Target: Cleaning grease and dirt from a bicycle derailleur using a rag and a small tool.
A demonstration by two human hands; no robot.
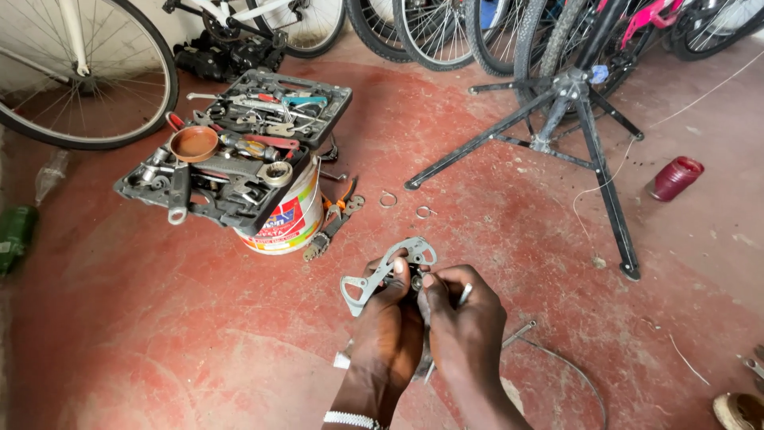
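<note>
Protruding above both hands (426,318), derailleur cage (390,271) held.

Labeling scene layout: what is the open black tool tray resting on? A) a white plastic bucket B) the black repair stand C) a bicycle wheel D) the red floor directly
A: the black tool tray sits atop the white bucket, left of the repair stand, while both hands hold a grey metal derailleur cage plate in front.

Two hands (430,318), one derailleur cage (390,271), one tool tray (231,143), one bucket (290,223), two small rings (387,199).
</note>
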